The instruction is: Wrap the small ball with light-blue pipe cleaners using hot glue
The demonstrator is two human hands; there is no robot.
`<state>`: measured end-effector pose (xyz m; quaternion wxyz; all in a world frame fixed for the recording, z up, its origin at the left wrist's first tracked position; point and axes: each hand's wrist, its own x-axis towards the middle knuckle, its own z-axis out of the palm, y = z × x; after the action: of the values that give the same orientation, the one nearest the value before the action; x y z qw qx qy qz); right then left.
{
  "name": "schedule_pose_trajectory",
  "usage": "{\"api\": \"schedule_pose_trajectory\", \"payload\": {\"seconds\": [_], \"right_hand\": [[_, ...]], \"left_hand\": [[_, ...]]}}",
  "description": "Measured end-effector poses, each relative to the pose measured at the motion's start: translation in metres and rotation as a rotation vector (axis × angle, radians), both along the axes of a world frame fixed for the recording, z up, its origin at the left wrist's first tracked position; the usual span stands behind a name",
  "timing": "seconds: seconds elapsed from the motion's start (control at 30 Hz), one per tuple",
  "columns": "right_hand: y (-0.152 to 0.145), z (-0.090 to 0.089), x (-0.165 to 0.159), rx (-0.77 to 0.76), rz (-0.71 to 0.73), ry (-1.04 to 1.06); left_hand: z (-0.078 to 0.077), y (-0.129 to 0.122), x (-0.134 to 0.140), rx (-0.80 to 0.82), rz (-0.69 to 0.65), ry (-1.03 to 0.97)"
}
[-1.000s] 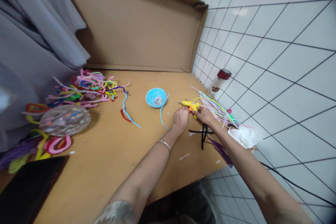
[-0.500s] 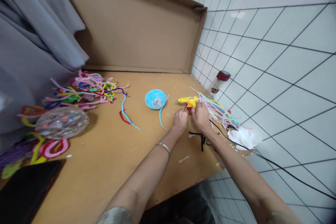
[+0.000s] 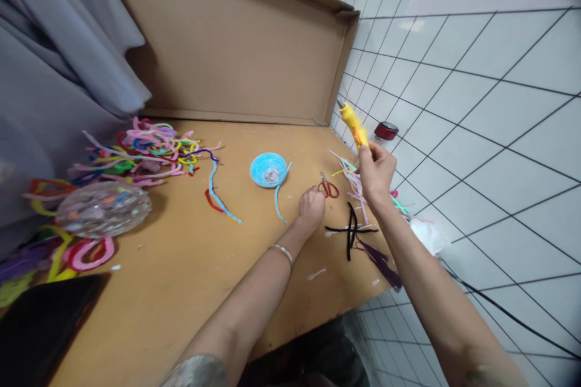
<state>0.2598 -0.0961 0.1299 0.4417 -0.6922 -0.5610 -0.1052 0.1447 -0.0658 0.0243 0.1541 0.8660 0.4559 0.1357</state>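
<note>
My right hand [image 3: 377,174] is closed around the handle of a yellow glue gun [image 3: 354,125], raised above the right side of the table with its nozzle tilted up and left. Low over the tabletop, my left hand [image 3: 311,208] has curled fingers at the red handle of small scissors [image 3: 333,190]; its fingertips are partly hidden. To its left sits a round light-blue coiled piece [image 3: 267,164] with a greyish centre and a loose blue strand [image 3: 278,205] trailing toward me. Black fuzzy strips [image 3: 351,231] lie crossed on the right, beside a dark purple tassel [image 3: 381,265].
Colourful pipe cleaners [image 3: 149,148] are heaped at left, near a clear, speckled oval object [image 3: 104,210] and a black flat device [image 3: 49,326]. Pale strips [image 3: 351,178] and a red-lidded jar [image 3: 386,130] stand by the tiled wall. A cardboard panel [image 3: 236,42] closes the back.
My right hand has lifted the glue gun off the table, up and to the right, uncovering the scissors and purple tassel. My left hand has stayed nearly in place.
</note>
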Motion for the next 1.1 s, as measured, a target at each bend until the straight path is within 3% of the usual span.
{"api": "schedule_pose_trajectory", "payload": {"seconds": [0.1,0.2,0.27,0.47,0.6,0.83,1.1], "right_hand": [[-0.009,0.016,-0.008,0.179,-0.029,-0.079],[-0.012,0.011,-0.012,0.172,-0.056,-0.229],[-0.01,-0.008,-0.009,0.08,-0.07,-0.253],[0.0,-0.088,0.016,-0.192,-0.123,-0.16],[0.004,-0.118,0.024,-0.265,-0.121,-0.139],[0.008,-0.13,0.029,-0.312,-0.115,-0.185],[0.011,-0.124,0.02,-0.499,-0.181,-0.218]], "left_hand": [[-0.002,0.001,0.001,-0.002,0.0,-0.011],[-0.003,0.002,0.001,-0.004,0.004,-0.019],[-0.004,0.002,0.002,-0.005,0.011,-0.025],[-0.005,0.005,0.003,-0.002,0.018,-0.051],[-0.005,0.007,0.005,-0.001,-0.015,-0.054],[-0.009,0.007,0.007,0.02,-0.023,-0.068],[-0.01,0.003,0.006,0.062,-0.02,-0.07]]}}
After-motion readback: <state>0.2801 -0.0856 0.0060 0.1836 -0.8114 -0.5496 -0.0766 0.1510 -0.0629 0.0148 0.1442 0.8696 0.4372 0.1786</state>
